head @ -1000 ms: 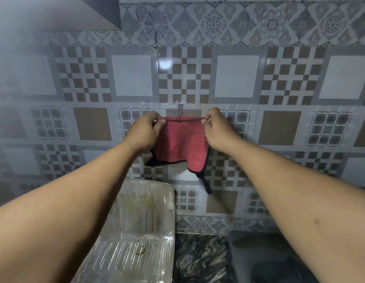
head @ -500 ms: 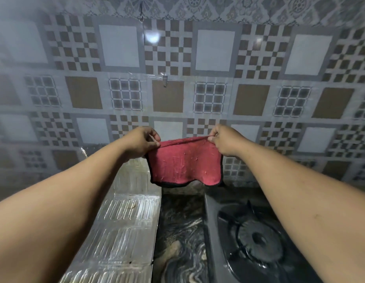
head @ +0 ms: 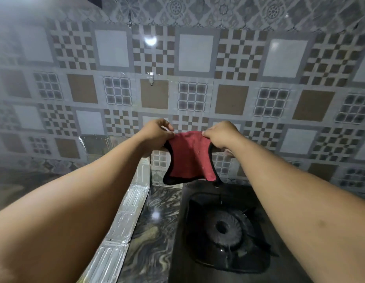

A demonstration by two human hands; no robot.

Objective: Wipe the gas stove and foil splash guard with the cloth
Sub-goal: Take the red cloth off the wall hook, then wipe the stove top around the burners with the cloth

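We are holding the cloth (head: 190,158) up in the air, stretched between both hands. The left hand (head: 157,133) is pinching its top left corner; the right hand (head: 220,135) is pinching its top right corner. The cloth is red with a dark edging and is hanging above the far edge of the gas stove (head: 222,231), touching neither the stove nor the wall tiles, as far as we can tell.

The foil splash guard (head: 124,217) is standing to the left, along the marbled tabletop (head: 155,227), with its far panel rising against the wall. A small hook (head: 151,81) is sticking out of the tiles above the hands.

Step in hand, as we are judging it: readying the cloth; no wiping is under way. The stove top and the foil are both waiting.

The next move is likely calling for gathering the cloth into one hand and lowering it onto either surface. Around the burner (head: 223,227) the pan supports are calling for care, since the cloth could be snagging there.
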